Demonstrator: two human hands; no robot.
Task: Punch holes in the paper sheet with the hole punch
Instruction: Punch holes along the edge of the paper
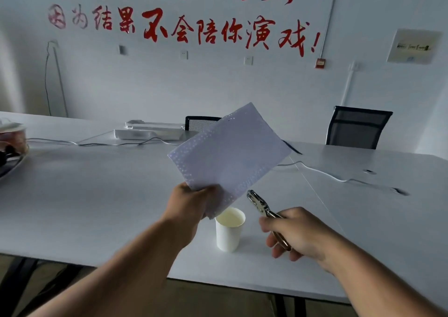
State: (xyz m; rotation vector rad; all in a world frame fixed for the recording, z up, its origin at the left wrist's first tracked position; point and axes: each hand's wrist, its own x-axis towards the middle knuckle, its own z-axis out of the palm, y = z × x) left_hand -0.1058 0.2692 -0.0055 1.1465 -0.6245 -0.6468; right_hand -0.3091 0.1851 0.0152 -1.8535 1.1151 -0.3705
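Note:
My left hand [191, 203] holds a white paper sheet [232, 152] by its near corner, lifted above the table and tilted. Rows of small punched holes run along the sheet's left and lower edges. My right hand [298, 234] grips the handles of a metal plier-type hole punch [260, 204]. Its jaw points up and left, a short gap away from the sheet's lower edge and not touching it. A white paper cup [229, 232] stands on the table between my hands, under the sheet's held corner.
The white table [97, 195] stretches wide, with its near edge just below my forearms. White cables [322, 172] and a flat white device [148, 132] lie at the far side. Two black chairs [356, 127] stand behind the table. A container [12, 135] sits at the far left.

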